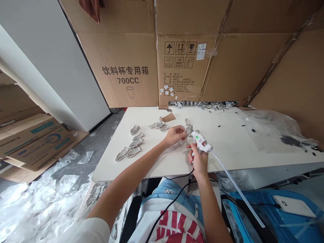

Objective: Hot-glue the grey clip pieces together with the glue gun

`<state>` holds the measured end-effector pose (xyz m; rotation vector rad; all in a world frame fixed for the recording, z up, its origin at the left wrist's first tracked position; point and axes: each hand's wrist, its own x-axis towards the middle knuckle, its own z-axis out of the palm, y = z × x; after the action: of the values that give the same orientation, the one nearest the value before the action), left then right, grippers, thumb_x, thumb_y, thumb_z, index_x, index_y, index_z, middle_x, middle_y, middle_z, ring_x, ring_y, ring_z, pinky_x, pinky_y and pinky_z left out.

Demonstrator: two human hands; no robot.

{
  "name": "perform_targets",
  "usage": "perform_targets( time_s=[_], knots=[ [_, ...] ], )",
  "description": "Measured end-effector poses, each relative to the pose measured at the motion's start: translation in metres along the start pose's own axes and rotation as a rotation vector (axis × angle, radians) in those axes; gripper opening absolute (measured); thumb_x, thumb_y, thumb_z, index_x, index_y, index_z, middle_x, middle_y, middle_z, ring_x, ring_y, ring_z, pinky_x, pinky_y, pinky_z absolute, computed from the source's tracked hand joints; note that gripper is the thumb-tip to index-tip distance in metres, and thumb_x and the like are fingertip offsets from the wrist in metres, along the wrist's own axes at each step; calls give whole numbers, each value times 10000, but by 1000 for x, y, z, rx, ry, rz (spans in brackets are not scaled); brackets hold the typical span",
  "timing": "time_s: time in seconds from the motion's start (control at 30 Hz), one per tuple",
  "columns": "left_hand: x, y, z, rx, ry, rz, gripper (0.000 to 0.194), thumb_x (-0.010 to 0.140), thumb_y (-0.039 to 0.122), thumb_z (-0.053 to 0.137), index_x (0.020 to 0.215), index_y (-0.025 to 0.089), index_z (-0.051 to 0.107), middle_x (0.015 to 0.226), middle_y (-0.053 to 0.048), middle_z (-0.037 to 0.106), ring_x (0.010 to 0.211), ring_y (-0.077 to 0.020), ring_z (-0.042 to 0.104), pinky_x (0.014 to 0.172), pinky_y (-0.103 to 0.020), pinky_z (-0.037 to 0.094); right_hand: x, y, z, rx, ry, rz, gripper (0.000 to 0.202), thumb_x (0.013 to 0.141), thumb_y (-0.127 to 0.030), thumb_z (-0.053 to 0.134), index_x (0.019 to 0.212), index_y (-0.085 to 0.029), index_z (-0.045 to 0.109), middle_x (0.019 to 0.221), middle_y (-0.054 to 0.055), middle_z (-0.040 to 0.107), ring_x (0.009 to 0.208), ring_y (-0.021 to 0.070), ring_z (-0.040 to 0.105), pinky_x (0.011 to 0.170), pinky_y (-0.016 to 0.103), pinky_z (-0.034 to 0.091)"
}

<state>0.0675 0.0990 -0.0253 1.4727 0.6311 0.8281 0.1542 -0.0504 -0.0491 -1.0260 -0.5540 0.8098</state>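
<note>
My left hand (176, 135) pinches a small silver metal frame (187, 130), a looped, buckle-like piece, just over the white table. Gripped in my right hand (199, 158) is a white hot glue gun (200, 140) with a green light. Its nozzle points left and sits close to the frame; whether they touch, I cannot tell. A long translucent glue stick (238, 189) sticks out of the gun's back. Near my left hand lies a group of similar metal frames (160, 125). Others are spread farther left, among them a pair of metal frames (128, 153). Another metal frame (187, 121) lies just beyond my fingers.
Tall cardboard walls (129, 50) stand behind the white table (157, 162), with many metal pieces (215, 105) along its back edge. Small black bits and a clear plastic bag (265, 131) lie at right. A black cable (174, 199) crosses my lap. A blue chair (258, 209) stands lower right.
</note>
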Motion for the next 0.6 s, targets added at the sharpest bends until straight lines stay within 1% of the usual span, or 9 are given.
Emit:
perform_targets(
  time_s=[0.17,0.33,0.47,0.53,0.6],
  knots=[
    [-1,1,1,20,37,-19,308,758,292,927,864,151,676,736,-29,743,600,-132,686,643,-278,546,-1,0,-1,3,-15,-3,405,852,-528,861,908,-213,611,859,10,740,375,24,381,348,201,277],
    [-2,2,1,-5,4,8,343,740,335,953,859,156,685,739,-32,746,608,-135,684,657,-291,563,0,-1,1,-9,-14,2,408,836,-521,864,906,-216,603,826,6,731,366,28,378,343,203,272],
    [-1,2,1,-27,-13,20,370,730,364,962,860,155,686,738,-34,744,602,-131,674,652,-293,561,0,-1,1,-12,14,2,405,814,-508,868,895,-218,596,811,-4,724,362,33,380,338,204,278],
    [-1,1,1,-33,-15,20,380,726,372,964,857,154,683,733,-33,739,598,-130,671,650,-294,560,0,-1,1,-20,21,17,397,813,-507,859,858,-217,592,736,-20,687,358,41,380,339,207,277],
    [-1,1,1,-34,-15,25,384,725,374,966,855,153,680,734,-34,738,597,-130,669,649,-293,557,0,-1,1,-36,24,43,390,822,-512,838,803,-217,584,619,-46,604,352,52,369,341,210,267]
  ],
)
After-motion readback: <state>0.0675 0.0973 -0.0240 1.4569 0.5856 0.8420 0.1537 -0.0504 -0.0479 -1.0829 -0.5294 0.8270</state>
